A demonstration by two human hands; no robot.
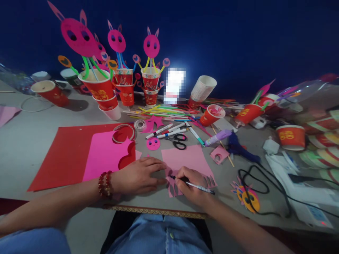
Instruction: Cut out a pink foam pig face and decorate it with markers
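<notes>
A pen is gripped in my right hand, its tip down on a light pink sheet of paper. Several leaf-shaped holes are cut along the near edge of that sheet. My left hand lies flat with its fingers stretched to the sheet's left edge, holding nothing. Beyond the sheet are black-handled scissors and a small pink paper face. Left of my hand, a bright pink sheet with round cut-outs lies on a red sheet.
Paper-cup figures with pink heads stand at the back left. Markers, pipe cleaners and stacked cups lie beyond the paper. To the right are a blue glue gun, its black cable and orange paper faces.
</notes>
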